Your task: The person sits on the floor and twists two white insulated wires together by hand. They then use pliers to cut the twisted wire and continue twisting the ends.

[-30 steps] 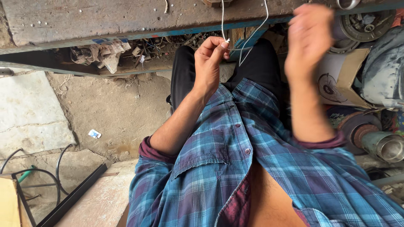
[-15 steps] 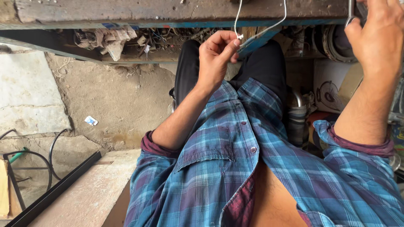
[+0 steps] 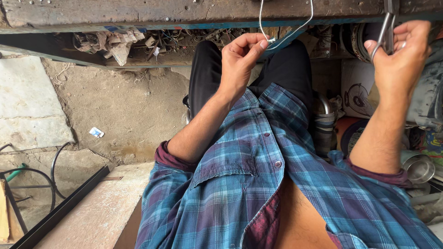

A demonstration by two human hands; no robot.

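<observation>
Seen from the head camera, a person in a blue plaid shirt (image 3: 258, 184) is sitting at the edge of a worn wooden workbench (image 3: 138, 11), both hands raised to its rim. The left hand (image 3: 240, 60) is pinching a thin white wire (image 3: 295, 28) between thumb and fingertips, closed tightly on one end just below the bench edge, while the wire is looping up over the bench and back down beside the hand. The right hand (image 3: 399, 57) is curling around the looped steel handles of a pair of pliers or snips (image 3: 385, 32), fingers wrapped about them; the tool's head is running out of view at the top, so how far it is open cannot be told. Compared with half a second earlier, the right hand is sitting lower and farther inside the picture, its hold on the metal handles now plainly showing, while the left hand is keeping its pinch on the wire at much the same spot. A tangle of rags and scrap (image 3: 110, 41) is lying under the bench, above the dusty ground (image 3: 134, 110)
</observation>
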